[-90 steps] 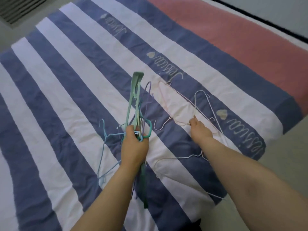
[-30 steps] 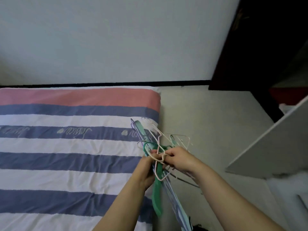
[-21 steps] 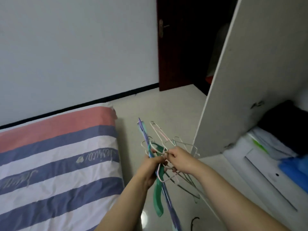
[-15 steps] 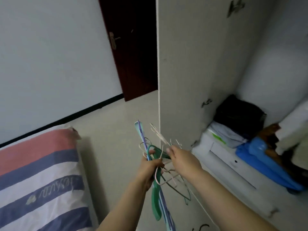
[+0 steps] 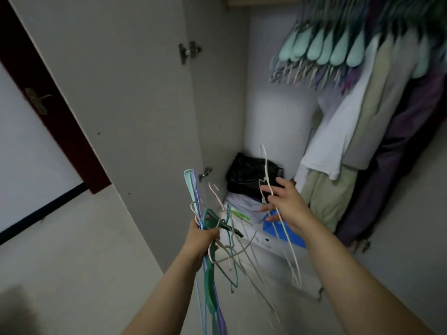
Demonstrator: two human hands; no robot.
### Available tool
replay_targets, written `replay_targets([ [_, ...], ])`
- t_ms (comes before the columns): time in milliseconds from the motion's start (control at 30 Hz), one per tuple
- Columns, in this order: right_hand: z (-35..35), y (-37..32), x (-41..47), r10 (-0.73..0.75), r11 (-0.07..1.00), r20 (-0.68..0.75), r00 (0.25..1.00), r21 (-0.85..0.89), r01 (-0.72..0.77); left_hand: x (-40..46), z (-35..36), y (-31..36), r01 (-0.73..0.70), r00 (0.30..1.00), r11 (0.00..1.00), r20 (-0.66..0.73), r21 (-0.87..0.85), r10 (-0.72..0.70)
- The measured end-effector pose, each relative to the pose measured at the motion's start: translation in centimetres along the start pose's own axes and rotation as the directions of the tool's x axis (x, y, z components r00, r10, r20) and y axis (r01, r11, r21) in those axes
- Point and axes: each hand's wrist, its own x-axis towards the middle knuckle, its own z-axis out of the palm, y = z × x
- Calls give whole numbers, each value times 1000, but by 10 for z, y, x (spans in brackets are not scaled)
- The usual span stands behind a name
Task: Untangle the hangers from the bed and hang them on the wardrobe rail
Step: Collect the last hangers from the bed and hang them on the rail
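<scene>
In the lower middle of the frame the left hand [image 5: 202, 235] is curled tight round a tangled bundle of hangers [image 5: 219, 240], a mix of mint, green, purple and thin pale wire ones whose hooks bunch above the fist and whose bodies trail down toward the bottom edge. To its right, the right hand [image 5: 285, 201] holds 1 white wire hanger [image 5: 280, 221], its fingers fairly spread with the wire caught between thumb and fingers, the hook standing up above the hand and the long shoulder running down past the wrist; this hanger looks drawn clear of the bundle, though lower down the wires blur together and I cannot tell whether it is fully free. Both hands are in front of the open wardrobe, with its door [image 5: 116, 112] filling the upper left and middle. At the upper right a row of hung hangers [image 5: 321, 52] and some clothes [image 5: 362, 122] hang there already; the rail itself is out of view above the top edge and that corner is blurred. Judging by this, the hangers are off the bed and brought to the wardrobe, and 1 is being separated. What remains is to hook that one up beside the hung row, then work through the rest of the bundle the same way, which is most of the job.
</scene>
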Motion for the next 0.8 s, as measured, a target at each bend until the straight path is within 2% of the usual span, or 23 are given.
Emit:
replay_targets([
  [100,-17,-7,20,-12,1000,-68,998,-6,12,26,16,16,-39,999,998,9,42,39],
  [200,-25,-16,36,84,992,-75,994,-91,-91,53,28,37,-52,999,997,9,50,52],
  [267,-23,-24,49,95,981,-95,991,-162,-110,72,35,55,-77,997,995,14,60,76],
  [333,-19,-36,68,58,985,-88,994,-159,-71,93,42,77,-99,995,994,37,53,97],
  [533,11,-101,148,-6,994,-152,988,110,23,163,59,158,-163,977,981,157,109,145],
  [800,69,-208,258,-182,977,-255,950,60,204,246,52,262,-291,935,926,279,241,221],
])
